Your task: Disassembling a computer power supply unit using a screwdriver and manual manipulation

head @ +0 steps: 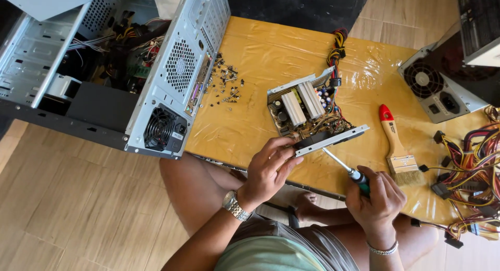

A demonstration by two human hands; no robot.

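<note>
power supply unit (pixel 311 110), cover off, circuit board and two finned heat sinks exposed, sat at the near edge of the yellow counter (pixel 260 57). left hand (pixel 268 169) fingers gripped its grey metal side panel. right hand (pixel 379 198) fingers were clenched round a green-handled screwdriver (pixel 346 169), tip touching that panel. paint brush (pixel 398 148) with red-tipped handle lay just beside, to the right. loose screws (pixel 224 86) lay scattered near an open computer case (pixel 120 68).
</note>
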